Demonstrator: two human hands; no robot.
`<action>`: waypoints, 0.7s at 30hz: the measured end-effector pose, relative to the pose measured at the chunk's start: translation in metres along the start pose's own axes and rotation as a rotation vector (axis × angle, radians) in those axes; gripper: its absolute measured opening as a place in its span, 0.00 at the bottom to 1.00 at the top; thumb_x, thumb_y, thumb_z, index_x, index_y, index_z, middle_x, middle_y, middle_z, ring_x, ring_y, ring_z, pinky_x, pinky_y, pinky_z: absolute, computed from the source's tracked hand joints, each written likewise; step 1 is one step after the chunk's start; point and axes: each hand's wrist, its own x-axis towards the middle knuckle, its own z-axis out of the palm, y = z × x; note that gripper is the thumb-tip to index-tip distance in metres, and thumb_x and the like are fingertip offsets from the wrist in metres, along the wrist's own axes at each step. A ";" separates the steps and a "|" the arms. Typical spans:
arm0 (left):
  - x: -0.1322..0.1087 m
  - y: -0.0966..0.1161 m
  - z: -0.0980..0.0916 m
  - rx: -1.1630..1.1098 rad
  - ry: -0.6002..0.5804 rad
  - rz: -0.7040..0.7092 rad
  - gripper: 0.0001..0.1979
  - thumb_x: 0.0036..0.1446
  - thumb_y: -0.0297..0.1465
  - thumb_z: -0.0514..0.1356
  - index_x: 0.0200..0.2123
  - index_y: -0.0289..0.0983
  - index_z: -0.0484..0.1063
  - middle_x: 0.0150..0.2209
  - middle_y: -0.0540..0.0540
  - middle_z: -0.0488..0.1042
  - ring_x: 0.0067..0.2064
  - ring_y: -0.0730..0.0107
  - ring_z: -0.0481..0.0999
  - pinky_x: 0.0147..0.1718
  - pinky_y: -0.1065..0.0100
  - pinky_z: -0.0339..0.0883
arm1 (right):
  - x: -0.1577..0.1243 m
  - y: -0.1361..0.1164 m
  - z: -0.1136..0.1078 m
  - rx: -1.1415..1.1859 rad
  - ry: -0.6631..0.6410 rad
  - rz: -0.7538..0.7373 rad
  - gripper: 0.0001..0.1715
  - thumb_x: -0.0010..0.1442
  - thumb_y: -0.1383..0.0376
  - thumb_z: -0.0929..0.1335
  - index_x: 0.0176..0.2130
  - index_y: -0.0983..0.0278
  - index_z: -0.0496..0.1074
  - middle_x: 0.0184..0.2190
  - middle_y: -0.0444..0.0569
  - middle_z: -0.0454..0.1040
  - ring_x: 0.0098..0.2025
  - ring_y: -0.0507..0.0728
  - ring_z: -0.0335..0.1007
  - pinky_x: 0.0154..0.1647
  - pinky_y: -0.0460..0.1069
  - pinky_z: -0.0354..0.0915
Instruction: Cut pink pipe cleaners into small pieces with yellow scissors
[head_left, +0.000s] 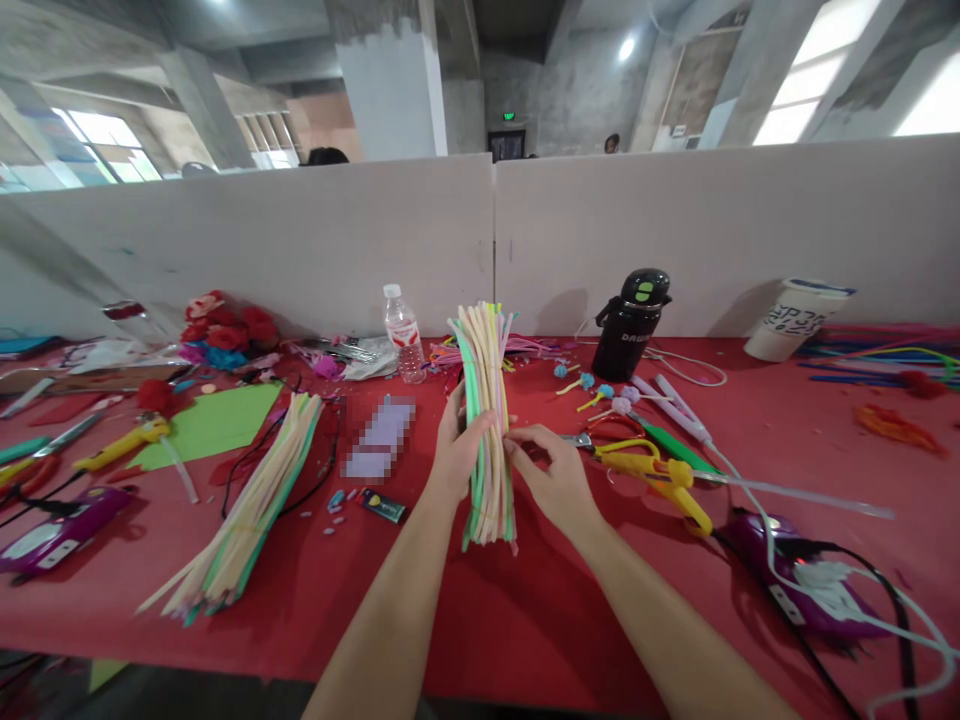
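Glue gun, left edge: purple glue gun (52, 530), lying flat on the red table (525, 620).
Green sheet: green paper (214, 425), flat, beyond the loose bundle.
Loose bundle: second bundle (247, 510) of pale stems, lying slantwise, well left of the hands.
Water bottle: clear bottle (403, 345), upright near the white partition.
Left hand: left hand (454, 455), forearm rising from the lower edge; fingers wrapped tight round the middle of the held bundle, thumb on the near side.
Held bundle: held bundle (487, 420) of fuzzy stems, cream, pink, mint green and a little yellow; upright at table centre between both hands, top fanned slightly, lower ends uneven. Whether the foot touches the cloth cannot be told.
Right hand: right hand (555, 480), wrist low, fingertips pinched on the bundle's right side, just beside the left thumb.
Flask: black flask (630, 325), upright, behind.
Scissors: yellow-handled scissors (660, 475), flat, just right of the right hand.
Cup: paper cup (795, 318), upright, far right.
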 end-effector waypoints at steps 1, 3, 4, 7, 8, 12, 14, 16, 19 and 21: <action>0.000 0.000 0.000 0.003 -0.009 0.006 0.35 0.49 0.33 0.63 0.60 0.46 0.56 0.44 0.45 0.74 0.38 0.62 0.79 0.38 0.61 0.73 | 0.000 0.000 0.000 -0.005 0.000 0.010 0.09 0.60 0.63 0.66 0.38 0.63 0.75 0.33 0.48 0.74 0.35 0.54 0.69 0.36 0.48 0.65; -0.001 0.000 0.001 0.017 -0.031 0.016 0.34 0.50 0.33 0.63 0.60 0.46 0.56 0.44 0.45 0.74 0.39 0.61 0.79 0.39 0.60 0.73 | 0.000 0.000 0.000 -0.011 0.003 0.045 0.09 0.59 0.62 0.67 0.37 0.64 0.75 0.32 0.48 0.74 0.33 0.55 0.69 0.34 0.48 0.64; -0.001 0.001 0.001 0.027 -0.041 0.020 0.34 0.50 0.33 0.63 0.60 0.46 0.56 0.43 0.45 0.74 0.39 0.61 0.78 0.39 0.60 0.73 | 0.000 0.000 0.000 -0.004 0.002 0.070 0.10 0.59 0.61 0.67 0.37 0.64 0.75 0.31 0.48 0.74 0.33 0.55 0.69 0.34 0.48 0.64; -0.003 0.003 0.002 0.064 -0.073 0.029 0.37 0.48 0.33 0.65 0.60 0.45 0.55 0.44 0.44 0.74 0.40 0.59 0.78 0.39 0.61 0.73 | 0.001 0.000 -0.001 0.085 -0.033 0.158 0.10 0.57 0.60 0.68 0.35 0.65 0.75 0.30 0.48 0.75 0.32 0.55 0.69 0.34 0.48 0.64; -0.003 0.004 0.002 0.078 -0.087 0.030 0.39 0.46 0.32 0.66 0.61 0.45 0.54 0.44 0.44 0.73 0.41 0.59 0.78 0.40 0.61 0.73 | 0.002 0.000 -0.002 0.134 -0.048 0.188 0.10 0.57 0.60 0.68 0.34 0.65 0.75 0.29 0.47 0.75 0.32 0.54 0.69 0.35 0.48 0.64; -0.003 0.009 -0.001 0.137 -0.067 0.058 0.41 0.43 0.31 0.68 0.60 0.43 0.56 0.45 0.43 0.74 0.40 0.61 0.78 0.39 0.62 0.72 | 0.002 0.002 -0.001 0.295 -0.031 0.281 0.11 0.55 0.59 0.70 0.29 0.65 0.74 0.25 0.44 0.71 0.27 0.51 0.64 0.31 0.46 0.62; -0.001 0.011 -0.004 0.157 -0.019 0.082 0.39 0.43 0.31 0.68 0.59 0.43 0.59 0.43 0.44 0.75 0.39 0.62 0.78 0.38 0.64 0.72 | 0.003 0.003 -0.002 0.409 -0.005 0.317 0.10 0.55 0.59 0.70 0.29 0.64 0.72 0.23 0.41 0.67 0.25 0.49 0.60 0.29 0.45 0.60; 0.002 0.015 -0.010 0.174 0.029 0.104 0.37 0.42 0.32 0.68 0.58 0.42 0.61 0.42 0.45 0.76 0.37 0.63 0.78 0.36 0.65 0.72 | 0.005 0.002 -0.007 0.600 0.008 0.357 0.10 0.55 0.59 0.70 0.28 0.63 0.71 0.24 0.41 0.67 0.26 0.49 0.61 0.31 0.45 0.61; 0.006 0.023 -0.021 0.209 0.136 0.165 0.34 0.42 0.32 0.67 0.55 0.40 0.64 0.40 0.45 0.76 0.37 0.64 0.77 0.35 0.67 0.71 | 0.010 -0.003 -0.019 0.909 0.017 0.431 0.07 0.55 0.60 0.70 0.31 0.62 0.71 0.32 0.44 0.69 0.33 0.51 0.66 0.36 0.46 0.64; 0.008 0.028 -0.030 0.234 0.207 0.215 0.33 0.42 0.32 0.68 0.54 0.40 0.66 0.40 0.46 0.76 0.37 0.65 0.76 0.34 0.68 0.70 | 0.013 -0.008 -0.029 1.044 0.027 0.444 0.05 0.56 0.62 0.69 0.32 0.61 0.71 0.32 0.43 0.67 0.31 0.49 0.64 0.32 0.45 0.64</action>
